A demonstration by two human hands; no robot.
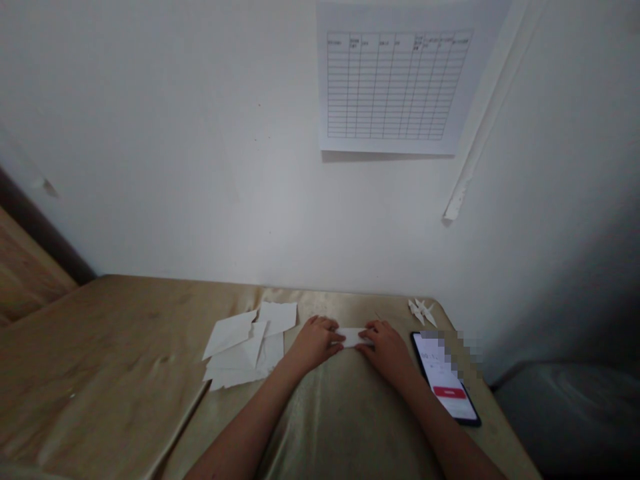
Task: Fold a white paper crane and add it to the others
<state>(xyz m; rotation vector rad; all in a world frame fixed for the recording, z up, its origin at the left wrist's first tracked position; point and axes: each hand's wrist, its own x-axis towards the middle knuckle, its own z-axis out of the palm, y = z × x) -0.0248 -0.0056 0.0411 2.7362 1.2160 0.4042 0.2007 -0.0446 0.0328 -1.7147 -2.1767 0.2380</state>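
A small white piece of paper (351, 337), narrow and apparently folded, lies between my two hands on the brownish-gold surface. My left hand (319, 341) grips its left end, thumb at the near edge and fingers over the far side. At the other end my right hand (384, 347) pinches the paper in the same way. Several torn white paper sheets (235, 353) overlap in a loose pile left of my left hand. Beyond my right hand, small folded paper pieces (423, 311) with pointed ends sit near the far right corner.
A phone (445, 380) with a lit screen and a red button lies beside my right forearm. The covered surface (125, 347) meets a white wall (200, 167) at the back. A printed table sheet (390, 87) hangs there, left of a slanting white strip (480, 140).
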